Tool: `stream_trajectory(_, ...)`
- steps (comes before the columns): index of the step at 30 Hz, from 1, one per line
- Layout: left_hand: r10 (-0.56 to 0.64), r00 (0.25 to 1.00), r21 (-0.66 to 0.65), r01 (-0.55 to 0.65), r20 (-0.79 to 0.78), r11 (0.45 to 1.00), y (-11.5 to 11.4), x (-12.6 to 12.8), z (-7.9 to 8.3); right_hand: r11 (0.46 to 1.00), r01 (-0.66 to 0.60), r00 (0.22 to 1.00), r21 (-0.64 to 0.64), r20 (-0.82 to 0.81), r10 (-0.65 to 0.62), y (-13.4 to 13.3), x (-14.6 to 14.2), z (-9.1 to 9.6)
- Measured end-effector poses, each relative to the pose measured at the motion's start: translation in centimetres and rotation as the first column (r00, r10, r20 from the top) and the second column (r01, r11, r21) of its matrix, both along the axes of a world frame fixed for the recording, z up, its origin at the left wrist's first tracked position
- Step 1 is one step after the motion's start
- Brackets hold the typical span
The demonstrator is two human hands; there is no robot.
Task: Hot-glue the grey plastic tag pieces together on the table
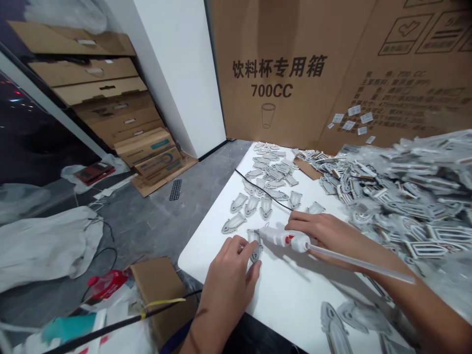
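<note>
In my right hand (313,227) is a white hot glue gun (282,237) with a red mark on its side. A long clear glue stick (361,264) sticks out of its back end. The gun's nozzle points left and meets the upper end of a small grey flat piece (254,244). My left hand (234,268) steadies that piece on the white table (217,248), its fingers closed along the piece's sides. More grey pieces of similar shape lie just beyond, such as one piece (233,223) near the table's left edge.
A large heap of plastic-wrapped pieces (405,187) covers the table's right side. Several loose pieces (334,327) lie at the near edge. A black cord (263,189) crosses the table. Behind stands a large cardboard box (273,39); stacked cartons (121,108) and a red bottle (108,283) are at left.
</note>
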State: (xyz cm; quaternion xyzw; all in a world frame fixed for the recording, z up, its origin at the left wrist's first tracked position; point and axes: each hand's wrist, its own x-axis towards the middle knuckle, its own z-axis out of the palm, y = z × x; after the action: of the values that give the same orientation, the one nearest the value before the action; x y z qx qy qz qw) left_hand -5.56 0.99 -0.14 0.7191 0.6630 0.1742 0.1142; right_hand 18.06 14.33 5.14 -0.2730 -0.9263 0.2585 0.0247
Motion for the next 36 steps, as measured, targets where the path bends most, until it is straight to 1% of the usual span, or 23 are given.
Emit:
stream_trajectory(5, 0.014, 1.000, -0.023, -0.014, 0.008, 1.000, 0.1, 0.1, 0.1, 1.000, -0.018, 1.000, -0.018, 0.004, 0.019, -0.2, -0.3, 0.1)
stream_trajectory(10, 0.009, 1.000, -0.016, -0.009, 0.010, 1.000, 0.1, 0.0, 0.0, 1.000, -0.017, 1.000, -0.012, 0.008, 0.017, -0.1, -0.3, -0.5)
stream_trajectory(15, 0.001, 1.000, -0.025, -0.001, 0.031, 1.000, 0.1, -0.1, 0.0, 1.000, -0.011, 0.998, 0.026, 0.065, 0.010, 0.0, -0.4, -1.2)
stream_trajectory(20, -0.008, 1.000, -0.005, 0.008, 0.013, 1.000, 0.1, 0.0, 0.0, 0.999, 0.046, 0.994, 0.002, 0.104, -0.046, -0.1, -0.4, -1.5)
stream_trajectory(29, -0.015, 1.000, 0.012, 0.015, -0.019, 1.000, 0.1, 0.1, 0.1, 0.993, 0.114, 0.982, -0.016, 0.156, -0.110, -0.6, -0.5, -0.8)
stream_trajectory(33, -0.017, 1.000, 0.033, 0.018, -0.025, 0.999, 0.0, 0.0, 0.0, 0.991, 0.123, 0.981, -0.043, 0.156, -0.115, -0.8, -0.6, -0.7)
stream_trajectory(36, -0.014, 1.000, 0.018, 0.014, -0.023, 1.000, 0.0, 0.1, -0.1, 0.986, 0.153, 0.976, -0.062, 0.166, -0.141, -0.8, -0.7, -0.4)
